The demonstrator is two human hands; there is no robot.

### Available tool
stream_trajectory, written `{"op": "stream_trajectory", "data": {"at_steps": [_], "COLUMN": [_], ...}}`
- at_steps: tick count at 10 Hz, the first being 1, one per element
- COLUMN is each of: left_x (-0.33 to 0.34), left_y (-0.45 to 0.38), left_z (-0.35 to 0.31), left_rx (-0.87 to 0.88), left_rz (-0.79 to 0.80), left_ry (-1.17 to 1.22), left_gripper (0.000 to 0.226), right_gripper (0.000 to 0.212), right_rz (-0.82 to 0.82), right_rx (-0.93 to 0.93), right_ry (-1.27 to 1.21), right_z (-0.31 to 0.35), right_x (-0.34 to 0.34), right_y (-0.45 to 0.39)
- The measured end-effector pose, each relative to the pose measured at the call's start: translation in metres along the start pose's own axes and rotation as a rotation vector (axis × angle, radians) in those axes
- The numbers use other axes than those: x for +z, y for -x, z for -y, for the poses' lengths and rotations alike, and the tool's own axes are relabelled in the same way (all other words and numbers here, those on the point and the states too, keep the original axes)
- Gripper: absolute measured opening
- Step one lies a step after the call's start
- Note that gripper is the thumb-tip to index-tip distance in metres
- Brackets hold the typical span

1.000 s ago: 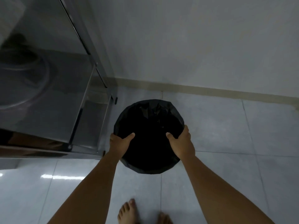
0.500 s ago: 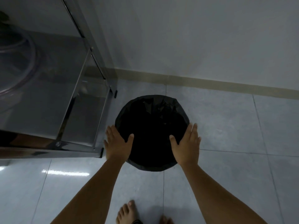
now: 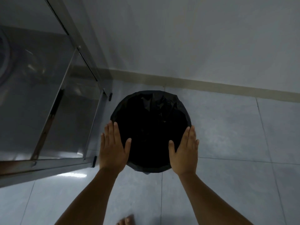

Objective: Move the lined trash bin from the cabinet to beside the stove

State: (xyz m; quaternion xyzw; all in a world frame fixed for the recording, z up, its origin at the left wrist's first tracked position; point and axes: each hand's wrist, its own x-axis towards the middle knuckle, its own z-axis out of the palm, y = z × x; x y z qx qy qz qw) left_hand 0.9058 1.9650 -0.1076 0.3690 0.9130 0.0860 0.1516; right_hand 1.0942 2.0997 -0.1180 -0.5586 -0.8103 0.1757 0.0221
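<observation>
The left hand (image 3: 112, 148) and right hand (image 3: 185, 151) lie flat and spread at either side of the black-lined trash bin (image 3: 151, 129). The bin stands on the pale tiled floor (image 3: 235, 135), just beside a steel counter (image 3: 40, 103), near the grey wall (image 3: 178, 38).

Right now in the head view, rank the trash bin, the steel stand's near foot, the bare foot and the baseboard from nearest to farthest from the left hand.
1. Trash bin: beside the left hand, on its right.
2. Steel stand's near foot: just left.
3. Bare foot: below, at the bottom edge.
4. Baseboard: along the wall, beyond the bin.
</observation>
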Motion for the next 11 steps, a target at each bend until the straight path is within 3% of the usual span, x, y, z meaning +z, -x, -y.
{"op": "stream_trajectory", "data": {"at_steps": [7,9,11], "left_x": [-0.011,-0.028,-0.090], "left_y": [-0.152,-0.151,-0.123], "left_z": [-0.032,-0.044,-0.078], "left_rx": [0.011,-0.061,-0.078], "left_rz": [-0.127,0.043,0.208], "left_ry": [0.041,-0.081,-0.152], "left_gripper": [0.085,0.082,0.081], "right_gripper": [0.079,0.081,0.073], "right_rz": [-0.081,0.106,0.297], "right_rx": [-0.061,-0.066,-0.192], "right_ry": [-0.029,0.098,0.177], "right_z": [0.038,0.041,0.054], "right_x": [-0.008,-0.027,-0.088], "right_y": [-0.161,-0.164,-0.141]}}
